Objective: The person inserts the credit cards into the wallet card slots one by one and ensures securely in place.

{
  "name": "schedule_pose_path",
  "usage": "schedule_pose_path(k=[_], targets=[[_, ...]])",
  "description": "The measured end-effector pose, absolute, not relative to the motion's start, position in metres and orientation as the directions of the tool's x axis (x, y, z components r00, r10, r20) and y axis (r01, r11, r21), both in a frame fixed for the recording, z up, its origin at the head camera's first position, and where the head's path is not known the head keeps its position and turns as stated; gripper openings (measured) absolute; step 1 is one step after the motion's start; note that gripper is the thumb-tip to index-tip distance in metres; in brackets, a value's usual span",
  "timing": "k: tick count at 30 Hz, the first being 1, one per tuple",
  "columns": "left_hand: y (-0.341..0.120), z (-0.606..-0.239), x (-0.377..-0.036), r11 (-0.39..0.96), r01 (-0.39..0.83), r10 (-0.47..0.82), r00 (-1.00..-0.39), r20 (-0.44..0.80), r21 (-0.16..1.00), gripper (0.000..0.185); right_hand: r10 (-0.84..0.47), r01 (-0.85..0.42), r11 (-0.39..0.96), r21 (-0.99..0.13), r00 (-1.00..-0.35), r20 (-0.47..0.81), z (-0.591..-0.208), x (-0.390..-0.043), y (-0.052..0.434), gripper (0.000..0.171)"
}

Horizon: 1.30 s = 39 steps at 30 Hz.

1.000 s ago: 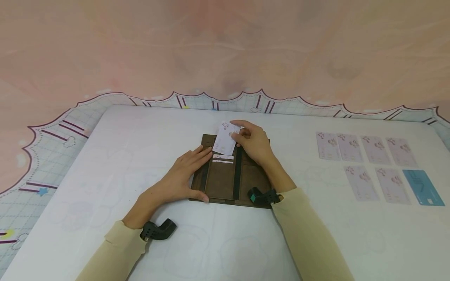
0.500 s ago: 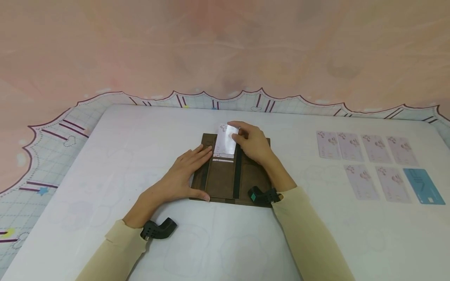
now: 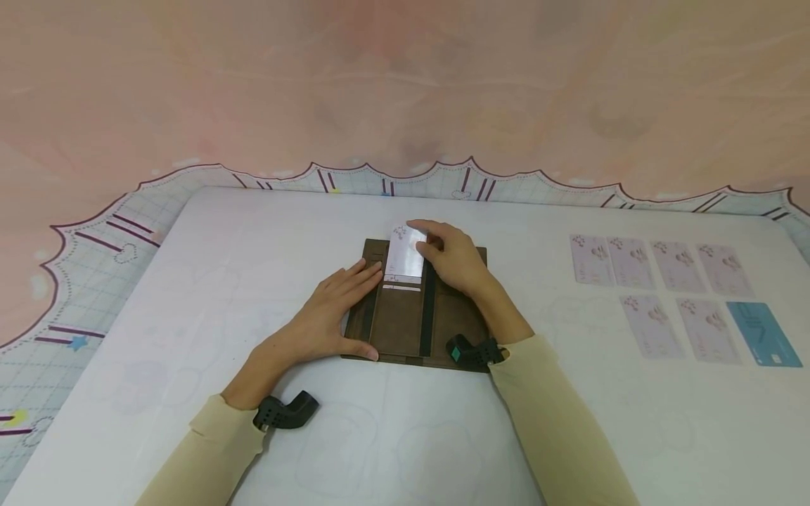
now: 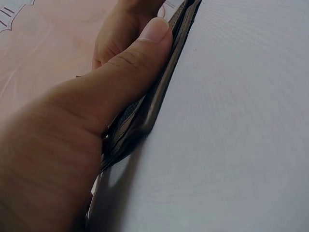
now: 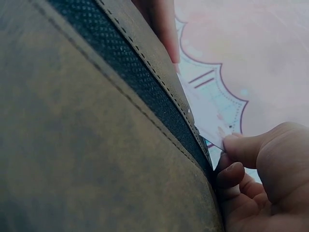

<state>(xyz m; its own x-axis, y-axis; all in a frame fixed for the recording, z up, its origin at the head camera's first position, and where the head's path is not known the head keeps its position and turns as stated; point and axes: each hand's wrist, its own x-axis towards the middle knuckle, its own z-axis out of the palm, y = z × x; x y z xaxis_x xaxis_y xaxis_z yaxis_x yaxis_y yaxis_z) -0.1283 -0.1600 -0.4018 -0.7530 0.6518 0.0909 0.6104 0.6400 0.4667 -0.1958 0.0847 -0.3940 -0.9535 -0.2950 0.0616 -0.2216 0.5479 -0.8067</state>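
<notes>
A brown wallet (image 3: pixel 397 323) lies unfolded on the white table, with dark strips running along its inside. My right hand (image 3: pixel 452 256) pinches a pale card (image 3: pixel 403 254) by its right edge, between thumb and fingers. The lower end of this card meets the top of a slot column, just above the edges of other cards (image 3: pixel 401 287) tucked there. Flat across the wallet's left side rests my left hand (image 3: pixel 325 316), fingers straight, its thumb along the near edge. In the right wrist view the pinched card (image 5: pixel 203 113) stands at the stitched slot edge.
To the right, several pale printed cards (image 3: pixel 667 267) lie in two rows, with a blue card (image 3: pixel 763 334) at the end of the nearer row. A patterned cloth border (image 3: pixel 354 184) runs behind the table (image 3: pixel 285 225).
My right hand has brought the pale card down to the slot and straightened it from a tilt. Over the last half second it shifts slightly left. My left hand stays in place.
</notes>
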Motion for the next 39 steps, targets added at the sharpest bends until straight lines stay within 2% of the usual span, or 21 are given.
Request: schedule_pose_path(k=[11, 17, 39], targets=[[-0.1603, -0.4027, -0.1289, 0.641, 0.614, 0.653, -0.752, 0.094, 0.462, 0.116, -0.274, -0.208, 0.516, -0.831, -0.959, 0.070, -0.3949, -0.1954, 0.0847, 0.041], [-0.1610, -0.4042, -0.1291, 0.637, 0.617, 0.654, -0.750, 0.099, 0.462, 0.115, -0.238, -0.191, 0.493, -0.849, -0.968, 0.080, -0.3971, -0.1962, 0.0847, 0.033], [-0.1606, -0.4048, -0.1293, 0.635, 0.616, 0.654, -0.750, 0.100, 0.466, 0.114, -0.253, -0.220, 0.500, -0.838, -0.962, 0.102, -0.3966, -0.1959, 0.0853, 0.027]])
